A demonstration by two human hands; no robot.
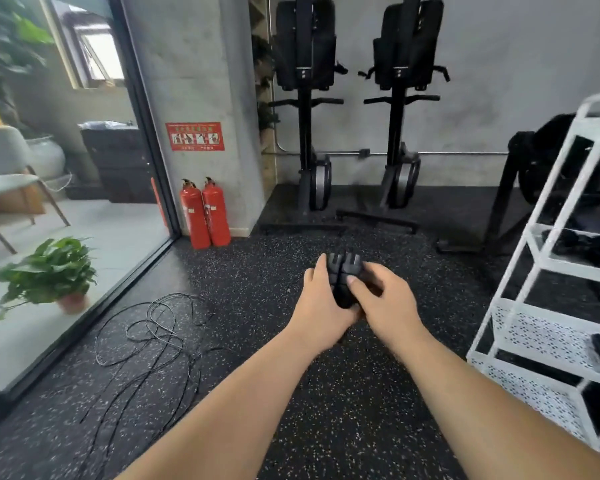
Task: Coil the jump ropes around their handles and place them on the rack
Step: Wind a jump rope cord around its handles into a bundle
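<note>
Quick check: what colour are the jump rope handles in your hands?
Black. The handles show best in the head view, near the centre of the frame.

Two handles, two extinguishers, two rowers, one rack, one plant.

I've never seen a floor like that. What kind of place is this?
Probably a gym: two rowing machines stood upright against the wall, speckled rubber flooring, and jump rope handles.
</note>
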